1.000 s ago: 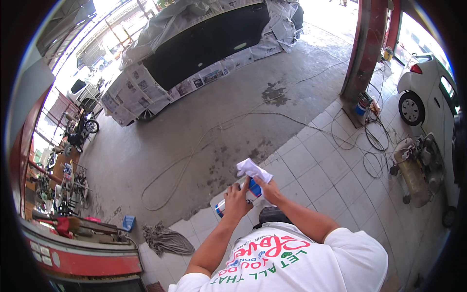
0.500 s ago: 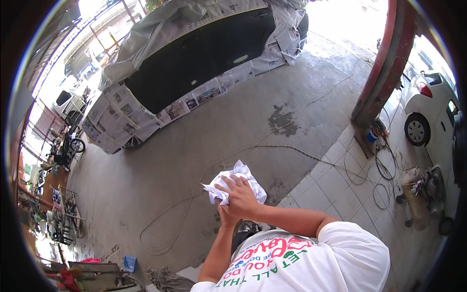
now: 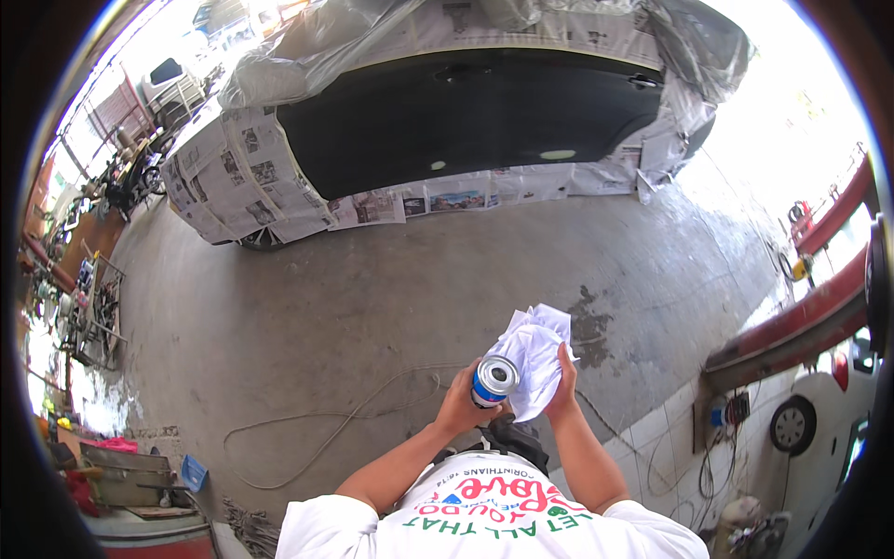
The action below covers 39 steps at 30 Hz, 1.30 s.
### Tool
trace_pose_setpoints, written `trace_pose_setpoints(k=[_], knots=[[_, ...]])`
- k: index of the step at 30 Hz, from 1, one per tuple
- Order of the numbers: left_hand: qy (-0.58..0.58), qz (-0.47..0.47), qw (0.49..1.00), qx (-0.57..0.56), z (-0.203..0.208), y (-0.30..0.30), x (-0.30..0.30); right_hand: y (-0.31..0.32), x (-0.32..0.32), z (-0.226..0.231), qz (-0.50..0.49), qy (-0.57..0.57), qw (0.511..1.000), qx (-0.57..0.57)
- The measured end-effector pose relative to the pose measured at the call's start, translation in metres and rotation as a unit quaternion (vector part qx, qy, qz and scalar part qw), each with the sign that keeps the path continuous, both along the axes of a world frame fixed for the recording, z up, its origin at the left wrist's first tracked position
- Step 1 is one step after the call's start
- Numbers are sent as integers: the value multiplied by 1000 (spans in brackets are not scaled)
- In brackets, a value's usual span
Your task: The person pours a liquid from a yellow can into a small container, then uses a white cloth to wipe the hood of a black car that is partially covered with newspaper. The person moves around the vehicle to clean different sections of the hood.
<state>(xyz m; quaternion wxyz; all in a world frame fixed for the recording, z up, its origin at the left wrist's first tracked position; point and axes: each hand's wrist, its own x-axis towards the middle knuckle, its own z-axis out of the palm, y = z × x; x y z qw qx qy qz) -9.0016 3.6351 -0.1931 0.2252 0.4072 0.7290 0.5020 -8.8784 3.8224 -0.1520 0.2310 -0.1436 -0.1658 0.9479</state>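
Before the white shirt [image 3: 643, 533], fingers of the left hand [image 3: 456, 406] wrap a stiff, presumably slick can [image 3: 483, 391], best held round its side; those of the right hand [image 3: 562, 396] pinch a soft, light-looking cloth [image 3: 537, 359].

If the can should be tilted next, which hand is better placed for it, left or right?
Probably the left hand: it holds the blue can, while the right hand is occupied with the crumpled white cloth beside the can.
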Motion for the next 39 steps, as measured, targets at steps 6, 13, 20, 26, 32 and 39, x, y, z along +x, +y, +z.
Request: trace_pose_setpoints(k=[6, 13, 20, 26, 32, 39], knots=[[-33, 77, 996, 23, -32, 132, -126, 158, -175, -44, 101, -128, 986, -47], [-1, 205, 978, 34, -18, 238, -307, 270, -405, -23, 190, -217, 957, -39], [-53, 222, 973, 20, -62, 288, -511, 372, -623, -73, 108, -194, 974, -33], [-31, 175, 984, -25, -145, 305, -688, 523, -836, -74, -119, -178, 963, 162], [32, 217, 976, 6, -297, 319, -826, 629, -1035, -137, -461, -126, 773, 417], [36, 241, 953, 178, -443, 368, -941, 584, -1158, -183, -611, -266, 305, 680]])
